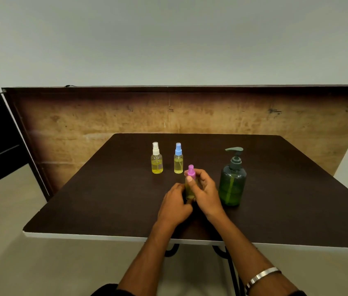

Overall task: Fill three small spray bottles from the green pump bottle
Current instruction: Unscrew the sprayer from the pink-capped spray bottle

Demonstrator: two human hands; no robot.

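- The tabletop (104, 189) is dark brown with a pale front edge.
- A spray bottle with white cap (156, 158) stands upright toward the far edge, with yellow liquid inside.
- A spray bottle with blue cap (178, 158) stands just beside it, on its right.
- The green pump bottle (232, 182) stands upright, more toward the right edge.
- A spray bottle with pink cap (190, 184) is near the middle, between two hands; I cannot tell if its base touches the tabletop.
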